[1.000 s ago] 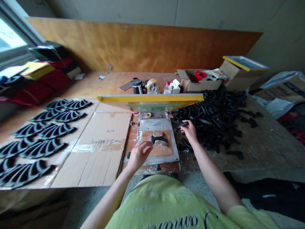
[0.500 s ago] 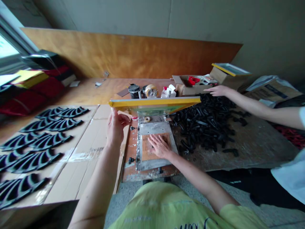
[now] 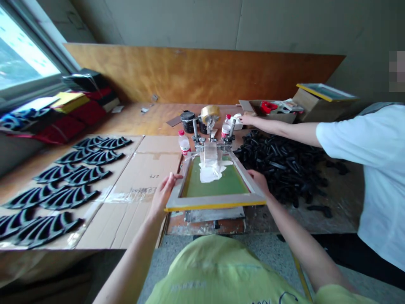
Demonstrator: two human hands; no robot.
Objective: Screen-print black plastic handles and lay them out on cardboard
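A screen frame [image 3: 215, 202] with green mesh lies lowered over a metal base plate [image 3: 215, 214], its near edge yellow. My left hand [image 3: 165, 189] grips the left side of the frame, fingers closed on its edge. On the opposite side my right hand [image 3: 260, 181] holds the right edge, its fingers partly hidden by the frame. White paste [image 3: 211, 173] is spread on the far half of the mesh, below a clamp [image 3: 210, 147] at the back.
Black curved parts [image 3: 98, 156] lie in rows on cardboard [image 3: 133, 211] at left. Black handles [image 3: 281, 164] are piled at right. Behind are a tape roll [image 3: 210, 114], bottles [image 3: 184, 143] and an open box [image 3: 278, 115]. A person's arm [image 3: 284, 130] reaches in from the right.
The frame has come down from its raised position. My right hand has left the plate and taken the frame's right edge. The other person's hand has moved left, near the white item.
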